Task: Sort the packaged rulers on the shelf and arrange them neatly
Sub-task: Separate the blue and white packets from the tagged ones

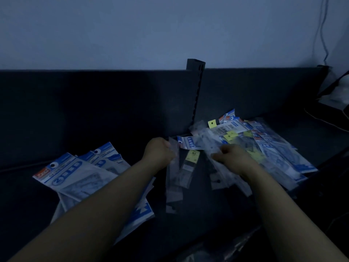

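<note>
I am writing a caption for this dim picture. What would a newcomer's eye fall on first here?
First, two bare forearms reach to the middle, where the left hand and right hand grip clear plastic ruler sleeves with yellow tags. Next come the fanned stack of blue-and-white ruler packs at lower left and the loose heap of mixed ruler packs at right, both on the dark shelf.

Left hand (159, 151) and right hand (235, 157) grip clear ruler packs (176, 178)
</note>
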